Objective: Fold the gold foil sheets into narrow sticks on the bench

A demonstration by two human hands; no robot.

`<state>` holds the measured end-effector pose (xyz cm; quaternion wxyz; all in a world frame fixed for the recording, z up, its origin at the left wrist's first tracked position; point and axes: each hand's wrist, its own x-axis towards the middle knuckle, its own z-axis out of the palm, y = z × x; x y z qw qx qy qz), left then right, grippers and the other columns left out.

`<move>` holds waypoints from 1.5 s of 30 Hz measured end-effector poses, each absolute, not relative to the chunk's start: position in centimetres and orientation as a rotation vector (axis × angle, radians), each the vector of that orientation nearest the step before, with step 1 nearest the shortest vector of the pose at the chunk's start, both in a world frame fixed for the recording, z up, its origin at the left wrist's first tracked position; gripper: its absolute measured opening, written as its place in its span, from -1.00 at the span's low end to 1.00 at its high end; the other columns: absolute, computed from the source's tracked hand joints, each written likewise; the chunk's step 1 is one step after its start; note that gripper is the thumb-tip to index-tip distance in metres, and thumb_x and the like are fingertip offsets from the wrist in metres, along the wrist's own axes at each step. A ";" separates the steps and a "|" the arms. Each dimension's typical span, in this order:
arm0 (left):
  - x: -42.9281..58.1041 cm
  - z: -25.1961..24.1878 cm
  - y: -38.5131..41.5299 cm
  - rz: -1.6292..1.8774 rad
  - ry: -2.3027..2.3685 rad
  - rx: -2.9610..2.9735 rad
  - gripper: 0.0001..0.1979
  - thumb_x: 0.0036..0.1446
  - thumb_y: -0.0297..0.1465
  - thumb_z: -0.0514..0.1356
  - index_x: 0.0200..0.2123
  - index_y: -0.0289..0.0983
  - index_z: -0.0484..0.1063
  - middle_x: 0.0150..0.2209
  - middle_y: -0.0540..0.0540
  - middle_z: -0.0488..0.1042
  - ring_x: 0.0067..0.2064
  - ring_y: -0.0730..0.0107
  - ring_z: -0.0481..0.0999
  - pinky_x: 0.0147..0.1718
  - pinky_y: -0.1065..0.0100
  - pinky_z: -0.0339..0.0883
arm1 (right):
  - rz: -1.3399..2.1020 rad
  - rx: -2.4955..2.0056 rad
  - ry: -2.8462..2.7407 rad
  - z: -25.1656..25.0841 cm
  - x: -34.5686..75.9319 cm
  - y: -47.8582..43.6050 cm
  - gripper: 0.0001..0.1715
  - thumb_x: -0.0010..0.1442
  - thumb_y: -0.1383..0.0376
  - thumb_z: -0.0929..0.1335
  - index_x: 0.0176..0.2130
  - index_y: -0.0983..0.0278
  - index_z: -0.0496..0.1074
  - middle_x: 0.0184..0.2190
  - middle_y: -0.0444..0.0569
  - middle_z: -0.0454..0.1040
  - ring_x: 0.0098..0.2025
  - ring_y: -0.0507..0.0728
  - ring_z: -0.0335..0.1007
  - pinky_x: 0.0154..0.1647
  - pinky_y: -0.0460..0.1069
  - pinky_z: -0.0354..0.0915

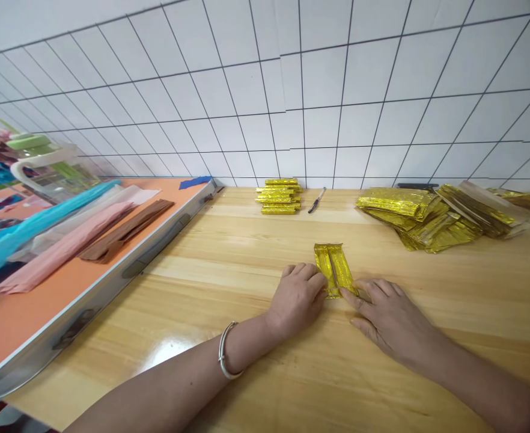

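A gold foil paper sheet lies on the wooden table in front of me, its two sides turned in toward a lengthwise line down its middle. My left hand, with a white bangle at the wrist, has its fingers curled over the sheet's lower left edge; the fingertips are partly hidden. At the lower right corner, my right hand rests with fingers extended, the index fingertip on the paper and the thumb apart.
Gold folded strips are stacked near the wall beside a pen. Loose gold sheets heap at the right. On the left, an orange-topped table bears pink crepe paper, brown paper and a green-lidded jug.
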<state>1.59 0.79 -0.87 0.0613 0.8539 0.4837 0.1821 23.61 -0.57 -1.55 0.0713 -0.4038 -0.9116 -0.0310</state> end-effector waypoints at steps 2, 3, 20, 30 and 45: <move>1.5 -0.9 0.9 0.508 1.363 2.684 -0.90 0.17 -0.44 0.06 -0.29 -0.22 0.36 -0.28 -0.03 0.38 -0.19 0.33 0.30 -0.22 0.29 0.09 | -0.090 -1.210 -2.737 -1.5 23.5 -0.6 -0.52 0.21 0.17 0.23 0.12 0.15 0.26 -0.05 0.10 0.35 -0.05 0.29 0.19 -0.11 0.18 0.22; 1.4 -0.9 1.0 0.483 1.301 2.734 -0.88 0.17 -0.46 0.05 -0.27 -0.21 0.37 -0.29 -0.02 0.39 -0.19 0.33 0.30 -0.24 0.29 0.09 | -0.088 -1.209 -2.736 -1.5 23.5 -0.6 -0.52 0.21 0.18 0.23 0.12 0.15 0.26 -0.05 0.09 0.35 -0.05 0.29 0.19 -0.10 0.19 0.21; -0.7 -0.3 -0.1 0.269 0.900 2.898 -0.64 0.23 -0.44 -0.02 0.10 -0.23 0.21 0.02 -0.11 0.37 -0.01 0.27 0.30 -0.04 0.21 0.06 | -0.010 -1.139 -2.793 -1.8 26.3 0.1 -0.50 0.27 0.16 0.15 0.18 0.14 0.18 0.15 -0.08 0.26 0.13 0.22 0.13 0.07 0.20 0.14; -1.8 -0.8 -0.2 0.401 0.900 2.786 -0.63 0.27 -0.41 -0.09 0.12 -0.13 0.20 0.10 -0.04 0.32 0.09 0.35 0.27 0.02 0.24 0.06 | -0.033 -1.080 -2.740 -1.5 26.3 0.4 -0.58 0.25 0.18 0.19 0.08 0.15 0.33 0.09 -0.05 0.34 0.13 0.22 0.16 0.09 0.20 0.14; 7.9 1.0 -4.8 0.303 1.208 2.823 -0.61 0.15 -0.29 0.04 0.00 -0.37 0.25 -0.03 -0.27 0.36 -0.02 0.12 0.29 -0.04 0.14 0.22 | -0.133 -1.039 -2.617 -2.0 27.4 0.7 -0.57 0.23 0.35 0.19 0.07 0.29 0.32 0.09 0.01 0.34 0.11 0.17 0.20 0.12 0.13 0.19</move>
